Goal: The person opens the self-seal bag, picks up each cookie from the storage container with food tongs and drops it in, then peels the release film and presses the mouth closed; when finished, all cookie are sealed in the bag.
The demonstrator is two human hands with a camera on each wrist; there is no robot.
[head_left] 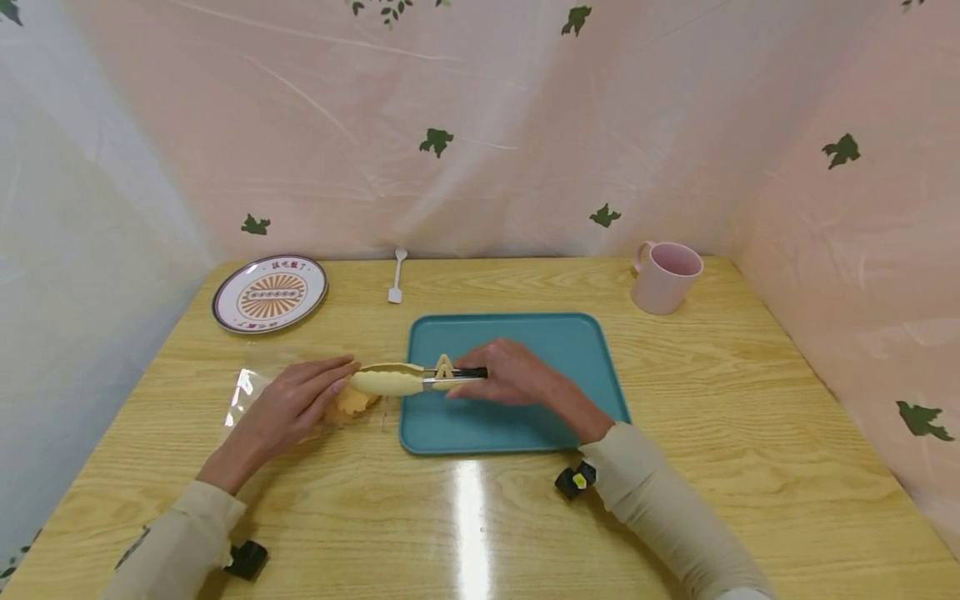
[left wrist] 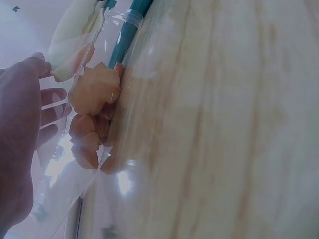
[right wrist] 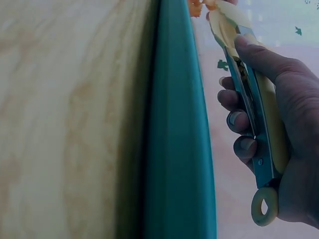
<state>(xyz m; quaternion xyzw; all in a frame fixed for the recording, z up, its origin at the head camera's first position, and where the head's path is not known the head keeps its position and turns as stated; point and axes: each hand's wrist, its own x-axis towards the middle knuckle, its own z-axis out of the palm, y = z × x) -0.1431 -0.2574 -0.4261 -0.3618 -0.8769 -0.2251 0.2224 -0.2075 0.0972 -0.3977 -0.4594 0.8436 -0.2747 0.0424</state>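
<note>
My left hand (head_left: 294,406) holds the edge of a clear plastic bag (left wrist: 55,174) lying on the table. Inside the bag are several orange-brown, lobed snack pieces (left wrist: 94,92), whose exact kind I cannot tell. Tongs (head_left: 390,382) with pale yellow heads and a metal body are gripped by my right hand (head_left: 513,375) above the teal tray (head_left: 517,429). The tongs point left, their heads at the bag's mouth beside the left fingertips. In the right wrist view, an orange piece (right wrist: 195,8) shows by the tong tips; whether they clasp it is unclear.
A patterned plate (head_left: 307,312) stands at the back left, with a small white spoon-like utensil (head_left: 397,277) to its right. Toward the back right is a pink mug (head_left: 660,287). Pale leaf-print curtains (head_left: 510,183) border the wooden table (head_left: 360,517).
</note>
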